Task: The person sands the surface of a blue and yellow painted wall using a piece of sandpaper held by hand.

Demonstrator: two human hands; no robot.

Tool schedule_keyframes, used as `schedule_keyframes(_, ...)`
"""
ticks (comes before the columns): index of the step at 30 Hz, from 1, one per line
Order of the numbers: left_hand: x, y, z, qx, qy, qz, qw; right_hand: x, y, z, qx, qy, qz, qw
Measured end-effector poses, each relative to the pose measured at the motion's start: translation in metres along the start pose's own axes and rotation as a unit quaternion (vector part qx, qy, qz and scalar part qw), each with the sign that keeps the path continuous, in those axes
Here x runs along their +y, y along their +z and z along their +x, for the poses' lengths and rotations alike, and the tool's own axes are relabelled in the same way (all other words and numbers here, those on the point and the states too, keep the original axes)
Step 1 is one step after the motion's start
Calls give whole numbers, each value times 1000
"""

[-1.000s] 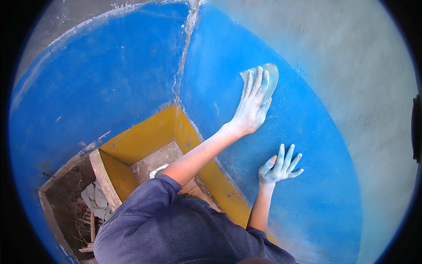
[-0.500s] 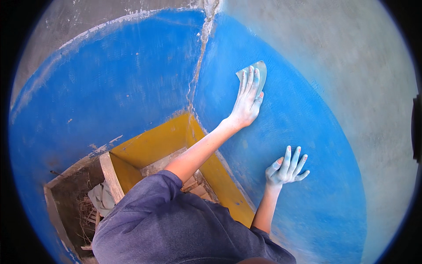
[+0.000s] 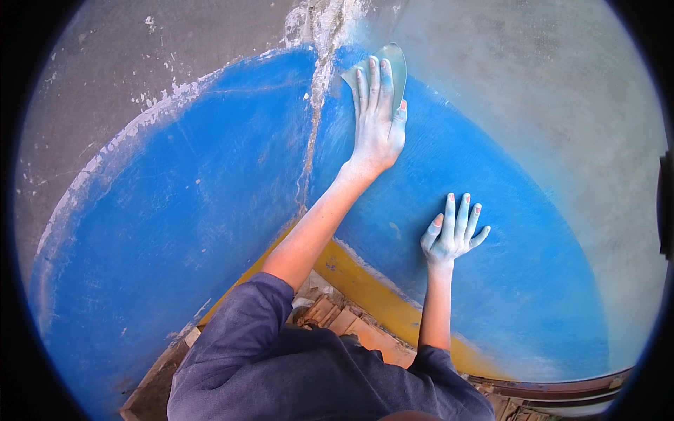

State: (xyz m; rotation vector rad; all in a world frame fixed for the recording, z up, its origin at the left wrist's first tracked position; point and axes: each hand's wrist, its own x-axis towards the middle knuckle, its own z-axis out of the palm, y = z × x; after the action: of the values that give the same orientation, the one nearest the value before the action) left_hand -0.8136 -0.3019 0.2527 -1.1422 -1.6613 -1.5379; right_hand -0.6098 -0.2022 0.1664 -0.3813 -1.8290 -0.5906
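My left hand (image 3: 378, 140) presses a folded, pale grey-green sheet of sandpaper (image 3: 398, 64) flat to the wall, near the top of the blue painted area (image 3: 484, 168). Its fingers lie over the sheet and the thumb sits along the right edge. Lower and to the right, my right hand (image 3: 449, 235) rests on the blue paint with its fingers spread and nothing in it. Whitish-blue dust coats both hands. Just left of the sheet runs the rough, chipped wall corner (image 3: 319, 91).
Grey wall (image 3: 533, 91) surrounds the blue curve, with flaked white patches along its left rim. Below is a yellow-painted ledge (image 3: 372, 288), with reddish-brown slabs (image 3: 351, 326) beside it. A dark curved edge (image 3: 583, 386) shows at lower right.
My left hand has slid the sandpaper up and slightly left, toward the top of the blue area. My right hand stays spread on the wall. The view has shifted upward.
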Motion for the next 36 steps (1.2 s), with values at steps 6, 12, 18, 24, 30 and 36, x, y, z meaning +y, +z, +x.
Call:
schedule_keyframes(6,26,35,-168,-191,-81,-65,976,0,7,-10,38,5,-12,999)
schedule_keyframes(12,11,7,-3,-36,51,-14,998,-3,15,-19,47,11,-8,999)
schedule_keyframes(18,0,25,-48,-47,42,54,997,0,18,-30,56,20,-19,998)
schedule_keyframes(24,4,41,-173,-220,-10,60,974,2,14,-33,55,24,8,998)
schedule_keyframes(30,24,-2,19,-48,109,16,993,0,16,-39,67,42,16,997)
schedule_keyframes(36,-12,33,-188,-214,11,63,975,-7,14,-32,48,53,28,997)
